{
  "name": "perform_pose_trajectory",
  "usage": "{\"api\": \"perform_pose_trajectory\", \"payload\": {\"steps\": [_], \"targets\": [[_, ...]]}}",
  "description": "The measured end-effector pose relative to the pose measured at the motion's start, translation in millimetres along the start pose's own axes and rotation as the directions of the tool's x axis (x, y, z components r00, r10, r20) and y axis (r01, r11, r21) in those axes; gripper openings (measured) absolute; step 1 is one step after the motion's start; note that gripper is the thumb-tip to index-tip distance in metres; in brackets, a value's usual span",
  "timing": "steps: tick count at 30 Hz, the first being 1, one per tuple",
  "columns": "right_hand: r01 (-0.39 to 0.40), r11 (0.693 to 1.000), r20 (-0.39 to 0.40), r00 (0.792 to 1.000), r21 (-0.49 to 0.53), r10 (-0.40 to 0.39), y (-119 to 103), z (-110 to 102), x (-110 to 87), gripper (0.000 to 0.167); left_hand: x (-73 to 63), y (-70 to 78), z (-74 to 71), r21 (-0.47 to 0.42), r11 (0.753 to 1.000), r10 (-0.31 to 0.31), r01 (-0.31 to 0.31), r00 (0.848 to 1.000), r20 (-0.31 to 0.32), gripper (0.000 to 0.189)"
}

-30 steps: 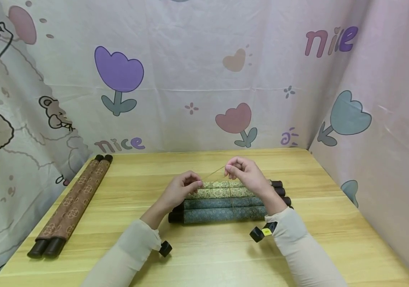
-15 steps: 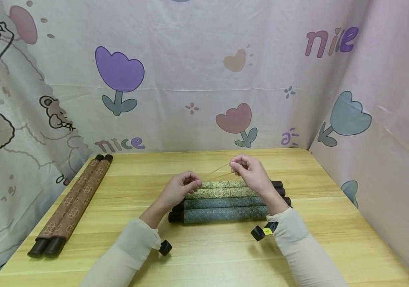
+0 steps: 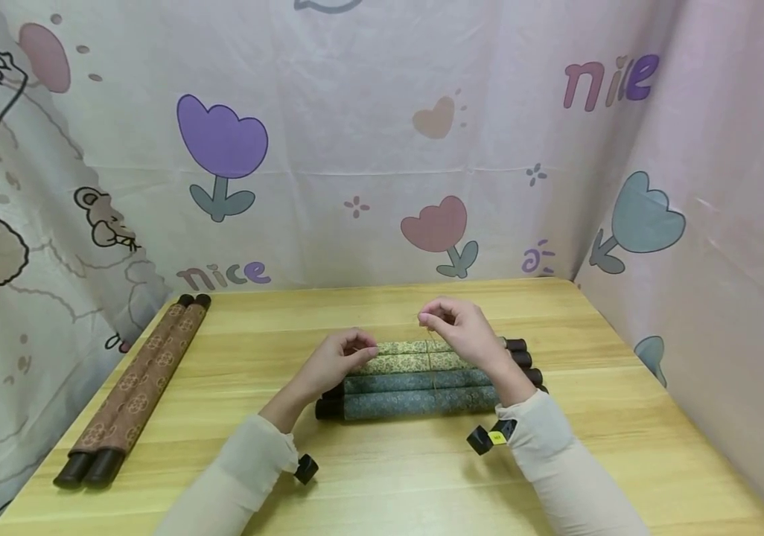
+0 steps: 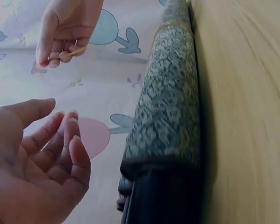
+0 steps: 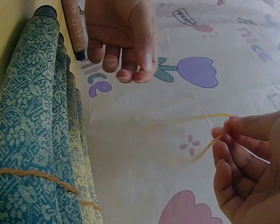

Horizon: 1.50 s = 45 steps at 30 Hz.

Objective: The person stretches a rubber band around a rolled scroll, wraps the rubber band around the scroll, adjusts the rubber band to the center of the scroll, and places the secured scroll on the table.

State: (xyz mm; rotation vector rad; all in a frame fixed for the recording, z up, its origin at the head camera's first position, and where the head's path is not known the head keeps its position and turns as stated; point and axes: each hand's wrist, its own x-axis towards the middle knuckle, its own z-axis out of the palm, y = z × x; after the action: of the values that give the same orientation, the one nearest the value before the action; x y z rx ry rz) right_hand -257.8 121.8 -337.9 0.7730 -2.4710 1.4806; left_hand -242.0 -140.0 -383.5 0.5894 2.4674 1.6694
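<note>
Several rolled scrolls with dark end knobs lie side by side: blue patterned scrolls (image 3: 389,404) nearest me, yellow floral scrolls (image 3: 395,363) behind. Thin tan bands (image 5: 27,172) cross their middles. Over the far side, my right hand (image 3: 465,331) pinches a thin yellow cord (image 5: 210,148) between thumb and fingertips; in the right wrist view two strands trail from the pinch, one blurred. My left hand (image 3: 338,361) hovers by the left part of the yellow scrolls. Its thumb stands apart from the loosely bent fingers (image 4: 74,149), with nothing between them.
Two brown floral scrolls (image 3: 137,394) lie together along the table's left side. The wooden table (image 3: 382,484) is bordered behind and at both sides by a printed curtain (image 3: 328,201). A small black camera (image 3: 480,439) is worn at the right wrist.
The cord was spread between both hands; the left end is now loose. My right hand first drew a little right and up, then came back left and down.
</note>
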Motion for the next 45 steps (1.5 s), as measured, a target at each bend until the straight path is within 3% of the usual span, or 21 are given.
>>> {"api": "perform_pose_trajectory", "payload": {"steps": [5, 9, 15, 22, 28, 35, 40, 45], "targets": [[-0.007, 0.998, -0.001, 1.0, -0.055, 0.007, -1.0, -1.9, 0.1, 0.012, -2.9, -1.5, -11.7, 0.109, 0.994, 0.005, -0.003, 1.0, -0.016, 0.025], [-0.013, 0.993, -0.008, 1.0, -0.118, 0.012, -2.0, -1.7, 0.7, 0.01, -6.6, -4.4, -27.0, 0.269, 0.963, 0.018, 0.0, 0.998, -0.064, 0.019], [-0.023, 0.982, -0.017, 1.0, -0.189, 0.02, -3.5, -1.5, 1.0, 0.013, -13.6, -10.4, -54.0, 0.49, 0.868, -0.015, 0.073, 0.993, -0.12, 0.02], [-0.022, 0.976, -0.014, 1.0, -0.216, 0.019, -4.2, -1.7, 0.8, 0.012, -18.9, -27.0, -86.2, 0.666, 0.732, -0.031, 0.143, 0.984, -0.177, 0.026], [-0.022, 0.971, -0.013, 1.0, -0.237, 0.02, -2.4, -1.8, 0.2, 0.011, -26.3, -42.0, -116.6, 0.739, 0.637, -0.076, 0.218, 0.972, -0.222, 0.031], [-0.023, 0.97, -0.013, 1.0, -0.242, 0.02, -1.5, -1.4, -0.2, 0.01, -41.4, -57.3, -149.3, 0.798, 0.542, -0.057, 0.263, 0.959, -0.278, 0.034], [-0.015, 0.969, -0.006, 1.0, -0.246, 0.014, -1.2, -0.6, -0.1, 0.01, -54.7, -65.3, -169.9, 0.803, 0.507, -0.081, 0.313, 0.945, -0.318, 0.037], [-0.012, 0.968, 0.01, 1.0, -0.25, 0.015, -1.6, 0.2, 0.6, 0.01, -67.6, -77.3, -188.0, 0.778, 0.485, -0.154, 0.399, 0.915, -0.373, 0.045]]}}
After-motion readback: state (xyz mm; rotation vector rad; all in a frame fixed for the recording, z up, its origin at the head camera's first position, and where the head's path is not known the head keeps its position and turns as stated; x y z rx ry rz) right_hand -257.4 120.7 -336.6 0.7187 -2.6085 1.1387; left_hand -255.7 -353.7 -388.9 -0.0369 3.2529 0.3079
